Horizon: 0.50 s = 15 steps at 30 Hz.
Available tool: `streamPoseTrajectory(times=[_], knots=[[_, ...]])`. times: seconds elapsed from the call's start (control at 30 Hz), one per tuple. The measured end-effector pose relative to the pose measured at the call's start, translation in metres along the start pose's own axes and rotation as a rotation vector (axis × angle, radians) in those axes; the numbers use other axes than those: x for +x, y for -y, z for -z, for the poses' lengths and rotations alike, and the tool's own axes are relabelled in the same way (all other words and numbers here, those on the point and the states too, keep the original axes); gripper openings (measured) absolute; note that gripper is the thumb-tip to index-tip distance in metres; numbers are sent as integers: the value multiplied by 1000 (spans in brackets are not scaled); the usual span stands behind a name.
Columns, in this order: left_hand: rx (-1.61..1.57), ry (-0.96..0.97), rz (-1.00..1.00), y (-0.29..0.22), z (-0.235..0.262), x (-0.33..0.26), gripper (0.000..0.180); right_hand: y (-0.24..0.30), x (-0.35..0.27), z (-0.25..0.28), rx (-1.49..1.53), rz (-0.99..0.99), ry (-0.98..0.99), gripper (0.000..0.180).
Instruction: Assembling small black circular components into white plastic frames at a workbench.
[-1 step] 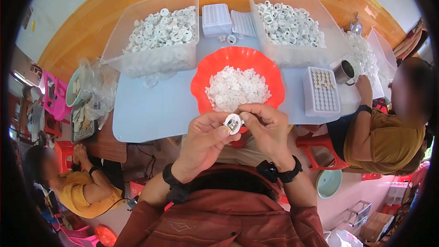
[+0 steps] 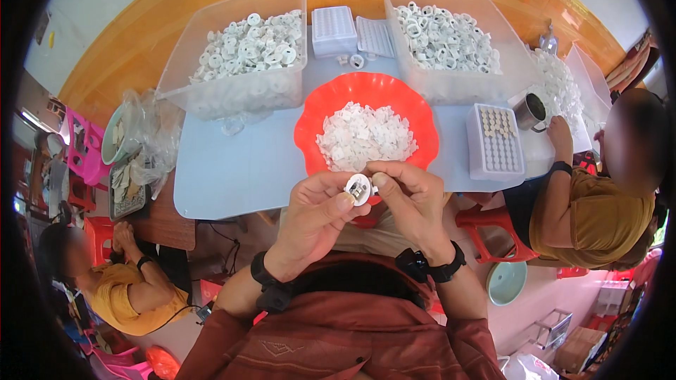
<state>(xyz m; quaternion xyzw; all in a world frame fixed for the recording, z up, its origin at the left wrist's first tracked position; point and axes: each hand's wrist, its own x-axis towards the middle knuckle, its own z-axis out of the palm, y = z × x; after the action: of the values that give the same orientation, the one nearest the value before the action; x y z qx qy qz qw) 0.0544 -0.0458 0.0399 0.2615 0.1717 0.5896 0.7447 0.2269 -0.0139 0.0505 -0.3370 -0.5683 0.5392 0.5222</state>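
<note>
My left hand [image 2: 310,214] pinches a small round white plastic part [image 2: 362,195] by its rim between thumb and fingers. Dark and metallic bits show in its open face. On the other side my right hand [image 2: 412,200] has thumb and forefinger closed on a tiny pale piece [image 2: 374,184] at the part's right edge; its kind is too small to make out. Both hands are over the near rim of a red scalloped bowl [image 2: 308,130], which holds a heap of small whitish plastic pieces [image 2: 366,137].
Two clear bins [image 2: 176,91] [image 2: 517,84] of round white parts stand at the back, with white trays [image 2: 334,28] between them. Right of the bowl is a tray block [image 2: 496,165] beside a metal mug [image 2: 528,112]. One person sits at the right, another at the left.
My right fingertips have shifted very slightly at the edge of the round part, and the part is tilted a little differently. All else looks the same.
</note>
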Motion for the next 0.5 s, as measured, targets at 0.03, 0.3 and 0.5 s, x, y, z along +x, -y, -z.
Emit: streamPoseTrajectory(times=[0.03, 0.3, 0.5], knots=[[2, -12, 0, 1, 0, 0, 25, 2, -2, 1, 1, 1, 0, 15], [2, -38, -56, 11, -3, 8, 26, -11, -4, 0, 58, -1, -52, 14], [79, -94, -125, -1, 2, 10, 25, 1, 1, 15, -53, 155, -120, 15]])
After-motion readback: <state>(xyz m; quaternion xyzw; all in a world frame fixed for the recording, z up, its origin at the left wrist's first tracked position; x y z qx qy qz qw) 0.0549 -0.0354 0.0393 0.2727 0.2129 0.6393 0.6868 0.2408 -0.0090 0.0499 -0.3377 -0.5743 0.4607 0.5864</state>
